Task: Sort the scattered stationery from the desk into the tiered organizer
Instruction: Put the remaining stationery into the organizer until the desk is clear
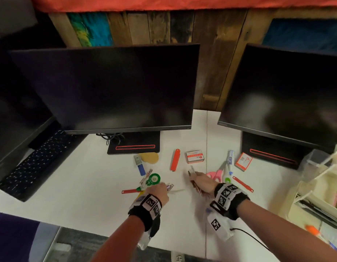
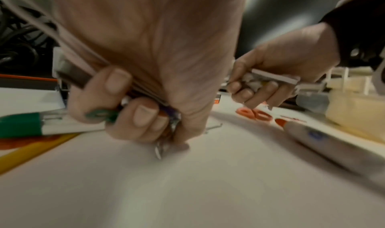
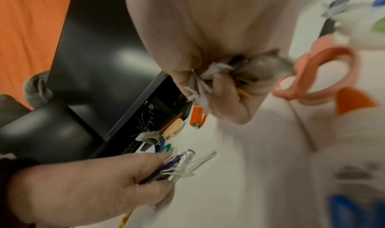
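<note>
Stationery lies scattered on the white desk [image 1: 88,186]. My left hand [image 1: 164,187] grips a bunch of purple and clear binder clips [image 3: 179,165] low over the desk, thumb tip touching the surface. My right hand [image 1: 194,176] holds a bundle of grey and white clips [image 3: 200,86] with something long and brown under the palm. A green tape dispenser [image 1: 153,179] lies just beyond the left hand. Pink scissors [image 1: 217,173] lie right of the right hand. The tiered organizer [image 1: 315,188] stands at the desk's right edge.
Two dark monitors [image 1: 114,87] stand behind the items on black bases. A red utility knife [image 1: 175,159], a staples box [image 1: 195,156], a correction pen [image 1: 230,157], a small red-and-white box [image 1: 243,161] and a blue flash drive [image 1: 140,166] lie between them. A keyboard [image 1: 31,163] sits far left.
</note>
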### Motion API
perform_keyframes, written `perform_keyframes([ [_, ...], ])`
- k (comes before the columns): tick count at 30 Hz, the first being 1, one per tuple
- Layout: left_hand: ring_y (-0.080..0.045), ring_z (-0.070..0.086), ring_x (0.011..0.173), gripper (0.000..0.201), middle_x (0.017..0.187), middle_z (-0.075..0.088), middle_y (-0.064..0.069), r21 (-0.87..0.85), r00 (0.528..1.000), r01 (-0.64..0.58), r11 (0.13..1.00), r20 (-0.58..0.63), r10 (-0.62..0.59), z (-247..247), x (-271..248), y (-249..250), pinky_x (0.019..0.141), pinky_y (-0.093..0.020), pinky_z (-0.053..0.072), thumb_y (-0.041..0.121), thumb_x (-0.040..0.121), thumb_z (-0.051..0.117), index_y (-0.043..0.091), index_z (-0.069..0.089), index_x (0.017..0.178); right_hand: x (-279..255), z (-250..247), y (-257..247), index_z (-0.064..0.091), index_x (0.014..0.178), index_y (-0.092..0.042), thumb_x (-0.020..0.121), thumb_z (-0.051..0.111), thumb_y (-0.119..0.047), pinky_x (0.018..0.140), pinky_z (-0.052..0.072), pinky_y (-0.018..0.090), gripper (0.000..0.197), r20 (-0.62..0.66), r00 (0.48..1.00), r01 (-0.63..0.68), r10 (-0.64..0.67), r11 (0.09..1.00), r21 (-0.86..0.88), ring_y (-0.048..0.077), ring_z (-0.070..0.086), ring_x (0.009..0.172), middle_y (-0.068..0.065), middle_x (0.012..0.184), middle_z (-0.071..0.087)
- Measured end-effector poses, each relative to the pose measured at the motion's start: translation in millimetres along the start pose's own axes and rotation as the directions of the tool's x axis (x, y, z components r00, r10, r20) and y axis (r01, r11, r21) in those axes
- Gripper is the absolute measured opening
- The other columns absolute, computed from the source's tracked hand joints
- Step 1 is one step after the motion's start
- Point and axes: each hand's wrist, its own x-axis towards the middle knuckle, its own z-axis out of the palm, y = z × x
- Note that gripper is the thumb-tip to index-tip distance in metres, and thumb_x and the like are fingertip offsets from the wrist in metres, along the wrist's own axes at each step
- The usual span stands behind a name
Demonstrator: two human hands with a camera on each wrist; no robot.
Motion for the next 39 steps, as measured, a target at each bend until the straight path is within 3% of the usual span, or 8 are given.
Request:
perform_keyframes([
  [9, -0.025, 0.064, 0.1, 0.028, 0.109, 0.065, -0.006, 0.084, 0.995, -0.023, 0.996, -0.098, 0.031, 1.3, -6.9, 4.6, 0.076, -0.032, 0.048, 0.013, 0.096, 0.034, 0.013, 0.039, 0.124, -30.5, -33.4, 22.7, 0.051, 0.096, -0.006, 0.095, 0.051, -0.014, 0.04, 0.042, 0.022, 0.008, 0.025, 0.998, -0.055, 0.049, 0.885, 0.462, 0.018, 0.055, 0.041, 0.002, 0.051, 0.052],
  [13, -0.021, 0.065, 0.096, 0.033, 0.091, 0.053, 0.0, 0.114, 0.984, -0.004, 0.993, -0.176, 0.024, -0.6, -8.9, 2.7, 0.068, -0.03, 0.046, 0.014, 0.096, 0.035, 0.016, 0.037, 0.128, -37.1, -43.5, 29.9, 0.053, 0.079, -0.01, 0.095, 0.049, -0.015, 0.035, 0.033, 0.019, 0.018, 0.009, 0.996, -0.077, 0.087, 0.82, 0.567, 0.013, 0.039, 0.033, 0.001, 0.048, 0.046],
  [18, -0.016, 0.06, 0.107, 0.032, 0.121, 0.057, 0.003, 0.155, 0.972, 0.008, 0.988, -0.235, 0.029, -8.9, -13.3, 0.9, 0.083, -0.028, 0.049, 0.017, 0.098, 0.031, 0.018, 0.039, 0.129, -48.8, -54.2, 38.5, 0.056, 0.076, -0.014, 0.098, 0.036, -0.023, 0.037, 0.029, 0.017, 0.031, 0.057, 0.994, -0.107, 0.092, 0.755, 0.646, 0.007, 0.028, 0.034, -0.003, 0.052, 0.04],
  [22, -0.015, 0.056, 0.106, 0.023, 0.12, 0.054, 0.001, 0.037, 0.962, -0.007, 0.999, -0.274, 0.017, -24.1, -20.2, 9.7, 0.084, -0.028, 0.048, 0.019, 0.098, 0.035, 0.016, 0.043, 0.119, -79.7, -74.7, 45.0, 0.061, 0.057, -0.015, 0.101, 0.034, -0.026, 0.034, 0.02, 0.013, 0.053, 0.068, 0.993, -0.118, 0.097, 0.799, 0.59, 0.007, 0.029, 0.034, -0.004, 0.049, 0.045],
  [27, -0.017, 0.057, 0.083, 0.032, 0.099, 0.062, -0.005, -0.179, 0.966, -0.032, 0.983, -0.257, -0.015, -50.4, -31.1, 36.3, 0.074, -0.029, 0.047, 0.024, 0.1, 0.033, 0.012, 0.033, 0.13, -123.2, -119.4, 72.2, 0.058, 0.089, -0.008, 0.097, 0.047, -0.014, 0.033, 0.024, 0.014, 0.015, -0.087, 0.995, 0.03, 0.044, 0.709, 0.704, 0.01, 0.038, 0.036, 0.002, 0.055, 0.054],
  [30, -0.018, 0.055, 0.079, 0.041, 0.114, 0.061, -0.014, -0.334, 0.961, -0.138, 0.932, -0.274, 0.044, -67.6, -37.8, 74.2, 0.072, -0.028, 0.042, 0.022, 0.099, 0.037, 0.01, 0.031, 0.138, -150.9, -156.7, 92.5, 0.054, 0.089, -0.009, 0.098, 0.045, -0.019, 0.03, 0.02, 0.014, 0.016, -0.159, 0.986, 0.107, 0.046, 0.554, 0.825, 0.008, 0.029, 0.035, 0.0, 0.052, 0.042],
  [33, -0.021, 0.059, 0.076, 0.02, 0.099, 0.065, -0.013, -0.494, 0.934, -0.303, 0.815, -0.326, 0.149, -83.3, -38.9, 122.6, 0.075, -0.03, 0.044, 0.017, 0.096, 0.042, 0.009, 0.045, 0.115, -173.6, -195.0, 110.5, 0.048, 0.079, -0.01, 0.099, 0.041, -0.026, 0.027, 0.019, 0.012, 0.026, -0.191, 0.978, 0.14, 0.081, 0.423, 0.895, 0.007, 0.027, 0.032, 0.0, 0.05, 0.037],
  [39, -0.013, 0.045, 0.065, 0.02, 0.088, 0.052, -0.005, -0.7, 0.898, -0.407, 0.586, -0.189, 0.398, -92.5, -44.8, 234.2, 0.057, -0.023, 0.038, 0.023, 0.098, 0.039, 0.014, 0.042, 0.115, -187.8, -247.3, 128.2, 0.053, 0.079, -0.005, 0.1, 0.041, -0.016, 0.031, 0.04, 0.015, 0.026, -0.236, 0.935, 0.088, 0.264, 0.472, 0.877, 0.011, 0.048, 0.033, 0.008, 0.058, 0.054],
])
